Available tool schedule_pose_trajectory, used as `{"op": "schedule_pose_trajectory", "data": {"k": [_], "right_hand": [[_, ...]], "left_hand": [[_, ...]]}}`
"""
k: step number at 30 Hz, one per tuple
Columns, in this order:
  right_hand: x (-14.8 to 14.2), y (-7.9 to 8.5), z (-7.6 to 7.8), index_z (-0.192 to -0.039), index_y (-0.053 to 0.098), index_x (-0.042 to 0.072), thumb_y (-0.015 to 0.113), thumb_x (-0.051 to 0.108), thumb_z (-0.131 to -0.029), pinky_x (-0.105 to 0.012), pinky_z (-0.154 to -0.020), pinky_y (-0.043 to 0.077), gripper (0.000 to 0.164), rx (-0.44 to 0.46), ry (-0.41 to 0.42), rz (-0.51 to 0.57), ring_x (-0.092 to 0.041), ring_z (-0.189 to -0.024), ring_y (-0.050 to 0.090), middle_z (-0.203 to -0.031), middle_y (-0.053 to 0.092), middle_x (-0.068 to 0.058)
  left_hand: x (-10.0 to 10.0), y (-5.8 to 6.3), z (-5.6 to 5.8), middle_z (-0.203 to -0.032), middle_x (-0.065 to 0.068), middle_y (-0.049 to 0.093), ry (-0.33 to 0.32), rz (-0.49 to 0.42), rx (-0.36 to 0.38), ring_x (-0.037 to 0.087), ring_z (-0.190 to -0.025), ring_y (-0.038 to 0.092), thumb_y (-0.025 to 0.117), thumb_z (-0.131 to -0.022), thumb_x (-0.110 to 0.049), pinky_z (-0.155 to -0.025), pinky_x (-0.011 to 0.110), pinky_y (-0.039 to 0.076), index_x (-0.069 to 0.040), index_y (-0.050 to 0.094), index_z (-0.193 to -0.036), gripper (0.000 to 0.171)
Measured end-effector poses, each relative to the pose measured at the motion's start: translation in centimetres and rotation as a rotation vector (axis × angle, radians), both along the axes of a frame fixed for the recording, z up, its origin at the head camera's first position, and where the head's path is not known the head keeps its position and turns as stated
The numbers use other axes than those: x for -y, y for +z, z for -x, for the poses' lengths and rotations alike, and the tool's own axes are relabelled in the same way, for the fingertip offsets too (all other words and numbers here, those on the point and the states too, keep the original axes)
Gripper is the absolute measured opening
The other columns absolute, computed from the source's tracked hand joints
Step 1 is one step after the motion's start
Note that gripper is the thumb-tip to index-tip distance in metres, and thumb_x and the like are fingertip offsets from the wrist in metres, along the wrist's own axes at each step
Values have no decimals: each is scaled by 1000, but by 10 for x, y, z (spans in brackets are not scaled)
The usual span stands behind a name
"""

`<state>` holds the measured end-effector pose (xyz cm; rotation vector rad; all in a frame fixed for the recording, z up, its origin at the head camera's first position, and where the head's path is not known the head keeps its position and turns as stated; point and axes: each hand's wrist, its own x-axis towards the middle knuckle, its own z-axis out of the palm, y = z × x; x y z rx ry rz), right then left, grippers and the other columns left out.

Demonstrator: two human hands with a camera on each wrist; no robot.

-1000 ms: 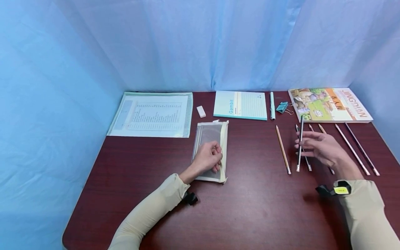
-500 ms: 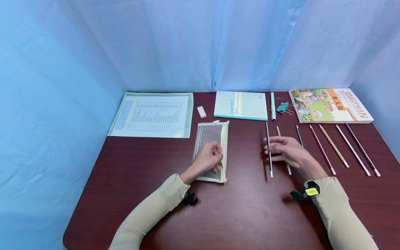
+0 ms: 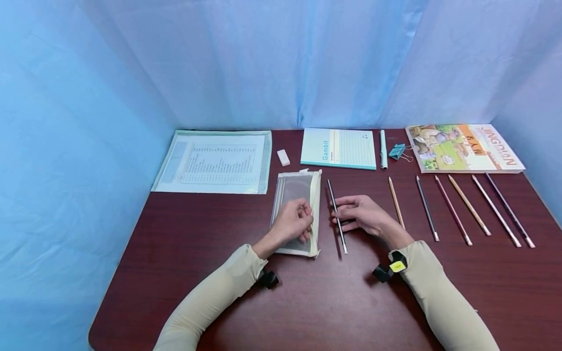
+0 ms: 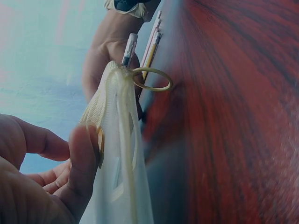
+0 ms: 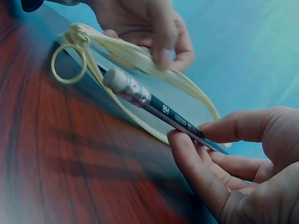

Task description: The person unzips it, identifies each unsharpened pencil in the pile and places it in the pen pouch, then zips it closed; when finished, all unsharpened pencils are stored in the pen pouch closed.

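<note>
A mesh zip pouch [image 3: 293, 187] with a cream edge lies on the table. My left hand [image 3: 293, 220] pinches one side of its zipped edge between thumb and fingers; in the right wrist view that edge gapes apart, with a cream zip ring [image 5: 68, 64] at one end. Just right of the pouch, my right hand [image 3: 362, 214] grips a dark HB pencil [image 5: 152, 103] by its middle. Its white eraser end points toward the near side of the table. From the head view, the pencil is held above the tabletop beside the gaping edge. Fingers partly cover the pencil's far part.
On the right lie several pencils, including a tan pencil [image 3: 396, 202] and a dark pencil [image 3: 427, 207]. Along the back are a document folder [image 3: 215, 163], an eraser [image 3: 283, 157], a notebook [image 3: 338, 148], a pen [image 3: 383, 148], a binder clip [image 3: 397, 151] and a book [image 3: 465, 148].
My right hand has carried the dark pencil leftward from the row of pencils to beside the pouch. My left hand has stayed at the pouch edge.
</note>
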<state>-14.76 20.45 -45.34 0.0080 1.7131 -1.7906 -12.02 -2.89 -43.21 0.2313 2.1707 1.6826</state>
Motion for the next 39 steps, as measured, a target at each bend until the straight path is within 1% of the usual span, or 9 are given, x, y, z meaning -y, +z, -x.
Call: {"op": "schedule_pose_trajectory", "data": {"k": [6, 10, 16, 19, 25, 29, 33, 36, 39], "right_hand": [[22, -3, 6, -145, 29, -18, 54, -3, -96, -27, -68, 65, 57, -18, 23, -9, -9, -82, 72, -88, 71, 6], [33, -3, 9, -146, 28, -18, 52, -5, -96, -26, -66, 65, 57, -20, 5, -16, -7, -81, 69, -87, 68, 6], [50, -1, 8, -146, 28, -18, 55, -7, -93, -26, -65, 66, 60, -23, -117, -34, -5, -74, 68, -82, 69, 7], [59, 0, 6, -146, 31, -17, 56, -8, -92, -27, -64, 66, 60, -36, -179, -51, -5, -73, 68, -83, 68, 4], [63, 6, 1, -142, 40, -15, 57, -6, -93, -28, -63, 66, 53, -74, -202, -130, -8, -72, 69, -84, 67, 1], [50, 12, -1, -139, 46, -13, 58, -1, -94, -33, -66, 67, 48, -120, -184, -177, -11, -76, 70, -88, 71, -3], [22, 20, -2, -139, 45, -13, 58, 1, -96, -39, -73, 67, 47, -177, -181, -197, -12, -80, 71, -93, 72, -6], [-6, 27, -4, -141, 42, -14, 56, 2, -97, -40, -76, 67, 49, -223, -188, -214, -9, -82, 72, -91, 72, -1], [-38, 34, -5, -142, 40, -14, 55, 5, -99, -36, -75, 67, 49, -274, -194, -266, -5, -83, 72, -89, 72, 8]], "left_hand": [[-1, 0, 0, -58, 6, 59, 1, 6, 11, 10, -37, 56, 50, -89, 6, -36, 33, 56, -1, 53, -84, 8], [-1, 0, 0, -58, 5, 58, -5, 1, 20, 10, -37, 56, 50, -89, 6, -36, 31, 55, 0, 52, -84, 8], [-1, -1, 0, -58, 5, 58, -5, 2, 12, 10, -37, 56, 51, -89, 6, -36, 32, 55, 0, 52, -84, 8], [-1, -1, 0, -57, 4, 58, -7, 2, 4, 9, -37, 56, 50, -88, 6, -36, 32, 55, -1, 52, -84, 9], [-1, 0, 0, -57, 5, 58, -12, 0, -5, 9, -37, 56, 50, -89, 6, -36, 32, 55, -2, 52, -83, 9], [-2, 0, -1, -58, 6, 60, -7, -2, -6, 10, -37, 56, 51, -88, 5, -36, 33, 56, -2, 52, -83, 9], [-2, 1, -1, -58, 9, 61, -4, -4, -16, 11, -37, 57, 51, -88, 5, -36, 33, 55, -1, 53, -83, 8], [-2, 2, -1, -58, 10, 62, -4, 0, -24, 11, -37, 57, 50, -88, 5, -36, 33, 56, -1, 53, -83, 8], [0, 2, -1, -58, 9, 61, -3, 3, -25, 10, -37, 57, 50, -89, 5, -36, 34, 56, 0, 53, -83, 8]]}}
